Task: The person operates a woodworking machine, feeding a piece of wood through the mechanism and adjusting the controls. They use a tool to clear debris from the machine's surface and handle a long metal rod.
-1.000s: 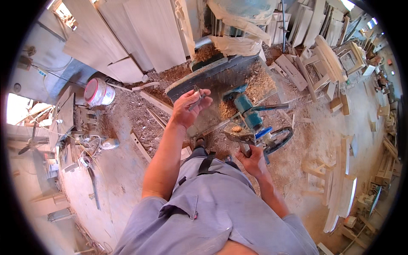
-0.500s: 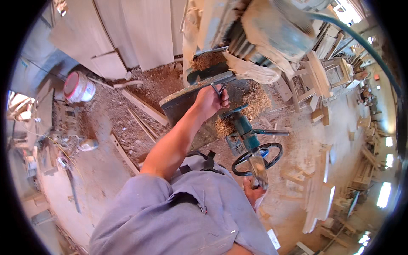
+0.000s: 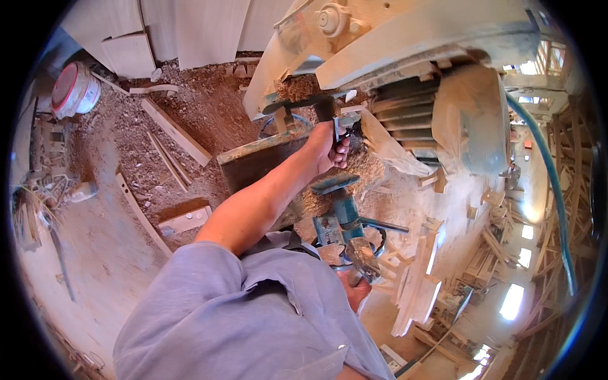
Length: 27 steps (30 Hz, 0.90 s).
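My left hand (image 3: 330, 151) is closed in a fist around a short metal rod (image 3: 337, 130); most of the rod is hidden, so its kind is unclear. The fist is beside a dark cylindrical fitting (image 3: 325, 107) on a large woodworking machine, above the machine's flat metal table (image 3: 244, 166). A teal clamp-like assembly (image 3: 346, 209) stands nearer to me, wood shavings (image 3: 364, 166) heaped behind it. At its near end, my right hand (image 3: 356, 290) lies under and against a worn block (image 3: 363, 258), its fingers mostly hidden. A dark handwheel (image 3: 382, 242) shows partly beside that block.
A dusty motor (image 3: 465, 120) with a loose covering stands at the right, and a green hose (image 3: 546, 171) hangs past it. Wood strips (image 3: 177, 133) and shavings litter the floor at left, near a white and red bucket (image 3: 77, 90). Stacked timber (image 3: 415, 285) lies at right.
The view has shifted, bringing more of the machine's frame and motor into sight. My left fist, still around the rod, is now close to the dark fitting. My right hand stays at the block.
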Each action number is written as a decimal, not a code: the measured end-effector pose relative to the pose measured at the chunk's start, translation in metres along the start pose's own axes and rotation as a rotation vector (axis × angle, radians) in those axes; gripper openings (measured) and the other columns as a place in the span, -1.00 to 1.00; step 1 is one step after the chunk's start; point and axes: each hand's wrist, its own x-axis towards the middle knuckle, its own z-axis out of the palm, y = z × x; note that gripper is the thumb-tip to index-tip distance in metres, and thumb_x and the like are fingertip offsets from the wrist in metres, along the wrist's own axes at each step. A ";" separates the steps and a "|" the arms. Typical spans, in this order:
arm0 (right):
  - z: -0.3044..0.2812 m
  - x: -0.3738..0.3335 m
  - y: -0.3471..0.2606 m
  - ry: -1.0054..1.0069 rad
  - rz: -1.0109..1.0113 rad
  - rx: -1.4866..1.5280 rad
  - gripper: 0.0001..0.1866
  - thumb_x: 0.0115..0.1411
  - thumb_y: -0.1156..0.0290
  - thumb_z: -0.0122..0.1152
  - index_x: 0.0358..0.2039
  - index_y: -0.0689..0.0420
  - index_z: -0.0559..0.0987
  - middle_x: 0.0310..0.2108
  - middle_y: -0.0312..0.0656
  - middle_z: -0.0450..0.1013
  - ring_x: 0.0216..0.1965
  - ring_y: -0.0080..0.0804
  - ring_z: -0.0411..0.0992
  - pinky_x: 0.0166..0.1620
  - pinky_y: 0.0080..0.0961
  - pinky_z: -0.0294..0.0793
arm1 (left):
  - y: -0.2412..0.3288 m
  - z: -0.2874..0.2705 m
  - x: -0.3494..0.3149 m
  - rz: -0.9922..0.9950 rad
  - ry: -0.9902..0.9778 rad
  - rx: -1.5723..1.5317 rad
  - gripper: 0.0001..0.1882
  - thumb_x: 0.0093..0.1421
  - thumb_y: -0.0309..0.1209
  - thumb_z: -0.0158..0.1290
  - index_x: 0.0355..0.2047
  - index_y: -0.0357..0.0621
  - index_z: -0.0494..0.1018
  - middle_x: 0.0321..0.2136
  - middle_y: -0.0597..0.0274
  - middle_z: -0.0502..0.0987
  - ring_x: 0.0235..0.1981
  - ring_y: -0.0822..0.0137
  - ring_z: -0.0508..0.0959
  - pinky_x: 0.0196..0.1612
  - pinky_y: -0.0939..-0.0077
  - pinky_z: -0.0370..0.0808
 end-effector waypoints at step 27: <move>0.007 0.039 -0.011 0.028 -0.086 0.014 -0.71 -0.05 0.52 0.43 -0.28 0.22 0.57 -0.41 -0.30 0.50 -0.39 -0.56 0.43 -0.26 -0.55 0.42 | 0.016 0.007 0.004 -0.059 0.012 0.072 -0.71 0.05 -0.17 -0.10 -0.69 -0.02 0.20 -0.79 0.36 0.12 -0.77 0.40 0.12 -0.61 0.38 0.19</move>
